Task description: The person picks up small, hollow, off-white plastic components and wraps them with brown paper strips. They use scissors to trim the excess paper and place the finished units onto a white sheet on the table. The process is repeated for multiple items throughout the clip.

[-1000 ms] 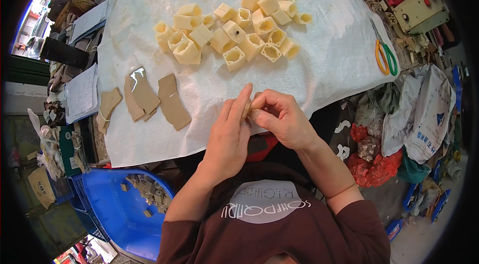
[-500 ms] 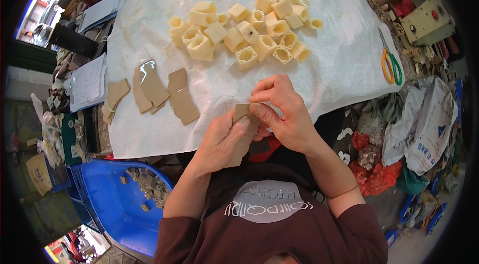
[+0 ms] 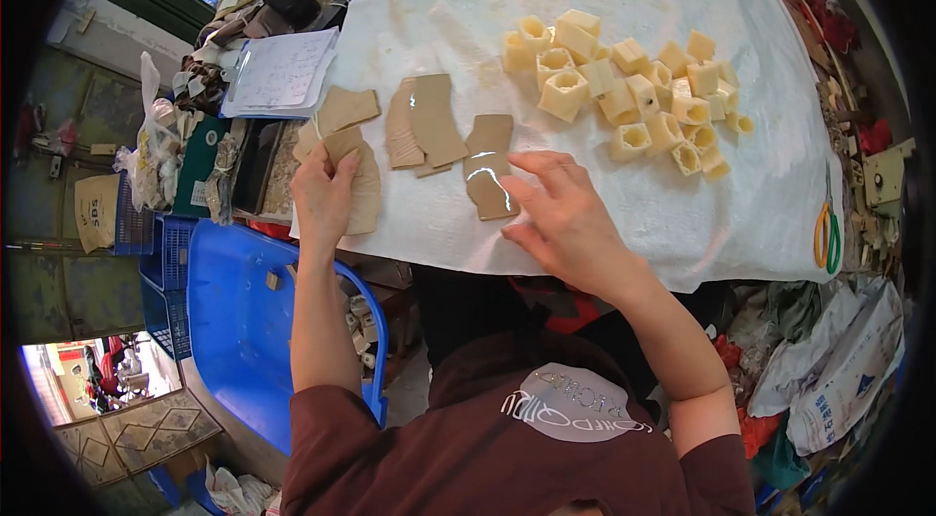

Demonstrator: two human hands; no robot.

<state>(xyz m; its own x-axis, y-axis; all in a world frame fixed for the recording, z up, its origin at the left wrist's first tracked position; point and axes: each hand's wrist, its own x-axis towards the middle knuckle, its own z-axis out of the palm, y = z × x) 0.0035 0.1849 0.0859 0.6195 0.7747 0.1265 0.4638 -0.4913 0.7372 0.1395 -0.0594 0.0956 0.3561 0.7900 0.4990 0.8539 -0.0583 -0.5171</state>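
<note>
My left hand [image 3: 324, 192] is at the left side of the white cloth, its thumb and fingers closed on a curved, flat tan piece [image 3: 363, 189]. That piece lies on the cloth and overlaps another tan piece [image 3: 349, 108] behind it. Over the cloth, my right hand [image 3: 575, 214] has its fingers apart, holding nothing. Its fingertips are close to the right edge of a tan stack with glossy streaks [image 3: 489, 186]; whether they touch it I cannot tell. Between the hands, a little farther back, lies a stack of similar tan pieces [image 3: 436, 121].
Many pale yellow hollow blocks [image 3: 624, 101] are heaped on the white cloth [image 3: 429, 19]. Scissors with orange and green handles [image 3: 827, 238] lie at its right edge. A blue tub [image 3: 229, 321] stands below left. Papers [image 3: 283, 72] lie at the left; plastic bags [image 3: 838, 360] are at the right.
My view has swung left. The tan piece was held up between both hands; now my left hand has it at the cloth's left side. My right hand has let go and moved beside the glossy stack.
</note>
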